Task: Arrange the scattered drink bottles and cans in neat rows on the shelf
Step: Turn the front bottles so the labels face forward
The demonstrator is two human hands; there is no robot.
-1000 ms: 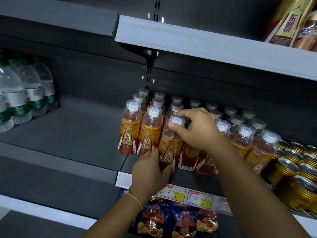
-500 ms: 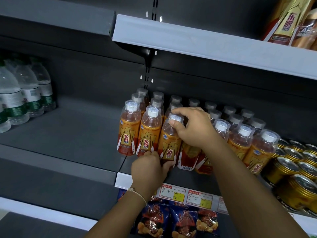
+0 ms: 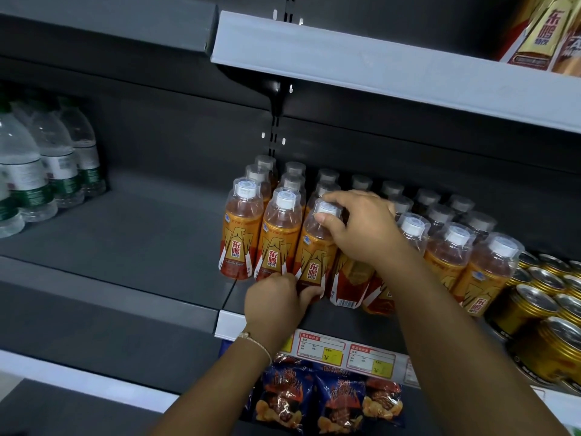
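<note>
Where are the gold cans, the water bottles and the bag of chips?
Gold cans (image 3: 534, 302), head view: the point lies on one can's shiny top.
Water bottles (image 3: 58, 166), head view: on one bottle's white and green label.
Bag of chips (image 3: 284, 399), head view: on the bag's dark blue front.

Yellow-and-white paper price tags (image 3: 345, 354) sit in the shelf-edge strip. Just below the tags: dark blue-and-orange glossy snack bags (image 3: 330, 401) hanging side by side. Well above the tags, top right: gold-and-red printed cartons (image 3: 540, 29).

The dark grey shelf (image 3: 151, 247) carries orange drink bottles (image 3: 240, 237), gold cans (image 3: 534, 297) and water bottles (image 3: 53, 165).
</note>
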